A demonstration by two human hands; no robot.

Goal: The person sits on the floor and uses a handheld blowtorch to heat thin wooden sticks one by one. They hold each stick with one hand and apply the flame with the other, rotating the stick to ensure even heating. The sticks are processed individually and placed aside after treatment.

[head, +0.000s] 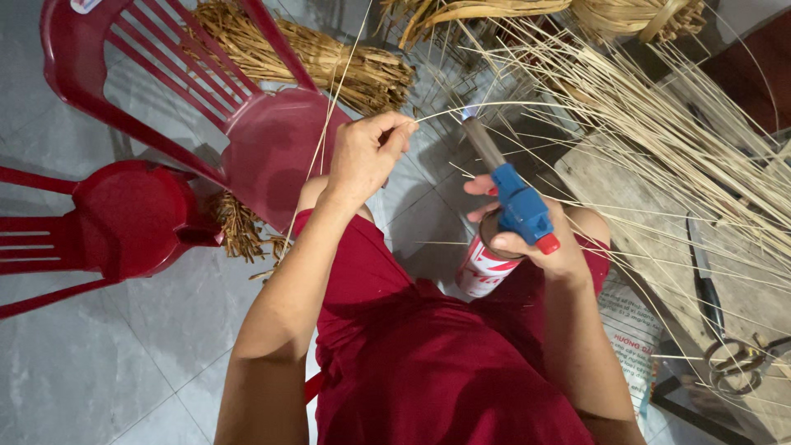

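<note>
In the head view we look down on our own lap, dressed in dark red cloth, with both bare arms reaching forward over a grey tiled floor (99, 371). Our left hand (367, 156) is closed in a narrow pinch on a thin pale cane strand (461, 109), which bends in an arc from the fingertips toward the right. Our right hand (544, 247) is wrapped firmly round a gas torch (519, 206): a blue plastic head with a red button, a grey metal nozzle pointing up toward the strand, and a red and white canister below, resting near our knee. The nozzle tip sits just beside the strand, close to the pinching fingers; we cannot tell whether a flame burns.

To the right a great fan of loose cane strands (659, 124) spreads over a wooden board (626, 214), on which lie a knife (704, 280) and a pair of scissors (737, 363). Bundles of straw-coloured fibre (346, 66) lie behind two red plastic chairs (272, 140) on the left.

We judge the work to be early or midway: one strand is in hand, and many seem yet to be handled.
</note>
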